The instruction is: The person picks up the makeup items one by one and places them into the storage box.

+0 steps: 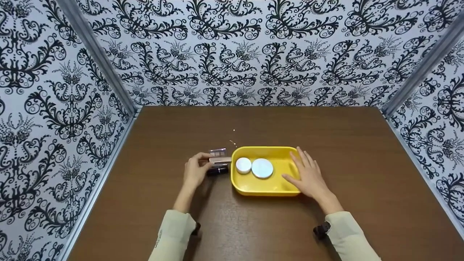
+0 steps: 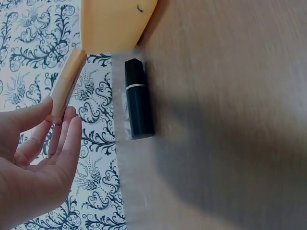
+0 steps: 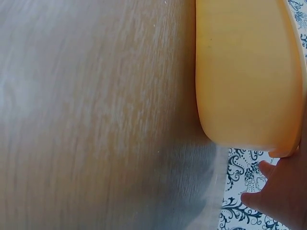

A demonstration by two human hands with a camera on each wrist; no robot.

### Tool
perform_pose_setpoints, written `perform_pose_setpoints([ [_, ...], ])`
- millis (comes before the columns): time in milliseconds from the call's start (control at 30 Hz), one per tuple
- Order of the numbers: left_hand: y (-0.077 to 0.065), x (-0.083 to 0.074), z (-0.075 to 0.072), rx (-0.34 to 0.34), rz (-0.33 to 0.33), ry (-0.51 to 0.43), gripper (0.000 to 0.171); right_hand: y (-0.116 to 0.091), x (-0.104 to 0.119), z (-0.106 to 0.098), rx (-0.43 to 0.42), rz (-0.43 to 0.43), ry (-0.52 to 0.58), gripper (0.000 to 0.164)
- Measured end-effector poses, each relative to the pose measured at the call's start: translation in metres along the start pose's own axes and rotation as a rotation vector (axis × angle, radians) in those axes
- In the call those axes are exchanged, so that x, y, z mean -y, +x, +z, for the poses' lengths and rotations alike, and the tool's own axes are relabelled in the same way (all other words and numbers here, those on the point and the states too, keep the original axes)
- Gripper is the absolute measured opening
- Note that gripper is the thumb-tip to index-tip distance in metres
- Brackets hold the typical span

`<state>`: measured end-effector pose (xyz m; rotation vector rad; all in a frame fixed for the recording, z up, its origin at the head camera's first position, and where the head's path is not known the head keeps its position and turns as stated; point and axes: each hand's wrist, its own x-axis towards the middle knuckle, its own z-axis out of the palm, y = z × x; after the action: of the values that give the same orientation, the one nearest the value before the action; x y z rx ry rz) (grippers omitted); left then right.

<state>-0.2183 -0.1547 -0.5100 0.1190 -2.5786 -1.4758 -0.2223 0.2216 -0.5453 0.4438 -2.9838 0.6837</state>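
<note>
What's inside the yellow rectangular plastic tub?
The tub holds a small round white container and a larger white one; whatever lies beneath them, or behind the right hand, is covered.

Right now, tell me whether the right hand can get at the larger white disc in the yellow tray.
Probably yes: the right hand is at the right end of the yellow tray, bare floor shows between it and the larger white disc, and nothing appears to cover the disc.
</note>
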Motion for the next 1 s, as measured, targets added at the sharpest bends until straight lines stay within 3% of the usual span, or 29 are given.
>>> perform_pose_setpoints([
  [200, -0.002, -0.006, 0.002, -0.004, 0.020, 0.002, 0.022, 0.000, -0.002, 0.001, 0.007, 0.005, 0.000, 0.086],
  [533, -0.006, -0.020, 0.016, 0.056, 0.108, -0.115, 0.021, 0.001, -0.002, 0.001, -0.009, -0.003, 0.002, 0.085],
  [733, -0.011, -0.028, 0.026, 0.085, 0.176, -0.034, 0.019, -0.001, 0.000, -0.001, -0.016, -0.004, 0.019, 0.085],
  [1000, -0.018, -0.035, 0.038, 0.123, 0.163, 0.149, 0.017, -0.001, 0.000, -0.001, -0.013, -0.002, 0.016, 0.085],
])
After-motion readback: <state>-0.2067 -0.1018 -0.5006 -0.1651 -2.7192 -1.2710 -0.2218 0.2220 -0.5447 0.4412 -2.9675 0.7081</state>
